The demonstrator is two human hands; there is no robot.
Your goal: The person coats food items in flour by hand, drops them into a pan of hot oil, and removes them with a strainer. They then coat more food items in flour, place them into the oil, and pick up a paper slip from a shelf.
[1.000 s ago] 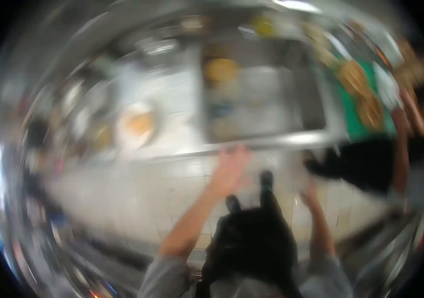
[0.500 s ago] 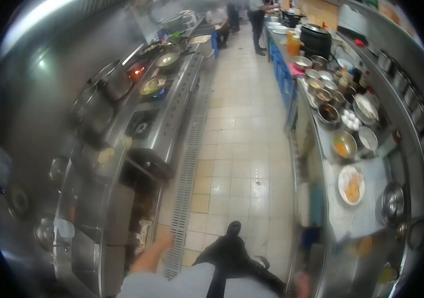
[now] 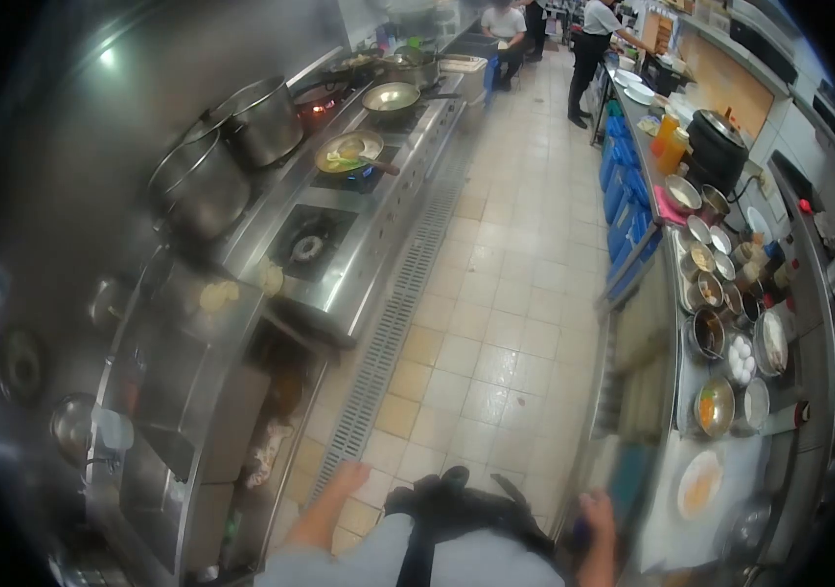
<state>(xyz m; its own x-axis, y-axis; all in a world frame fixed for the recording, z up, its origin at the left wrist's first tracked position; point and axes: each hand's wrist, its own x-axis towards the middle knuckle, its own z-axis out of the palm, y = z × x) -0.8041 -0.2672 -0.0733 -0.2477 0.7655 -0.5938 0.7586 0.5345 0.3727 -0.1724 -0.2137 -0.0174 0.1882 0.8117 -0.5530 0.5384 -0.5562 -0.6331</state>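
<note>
My left hand point(image 3: 347, 479) hangs low over the floor drain grate point(image 3: 383, 364), touching nothing; its fingers are too smeared to read. Beside the right counter, my right hand point(image 3: 596, 511) has its fingers curled in, with nothing visible in them. A white oval plate point(image 3: 684, 501) with orange-yellow food lies on the counter nearest that hand. Beyond it stand a metal bowl point(image 3: 704, 419) with orange bits and a bowl of eggs point(image 3: 737, 344). On the stove to the left, a frying pan point(image 3: 371, 143) holding pale and green food sits over a blue flame.
A tiled aisle point(image 3: 496, 284) runs between stove and counter. Large steel pots point(image 3: 204, 191) stand along the left wall. Another frying pan point(image 3: 391, 96) sits farther back. A person point(image 3: 594, 49) stands by the far right counter; another person point(image 3: 504, 34) sits at the back.
My view has turned left and moved closer to the stove and counter. Both hands have swung forward, and my right forearm now shows. The near plate has shifted lower in view.
</note>
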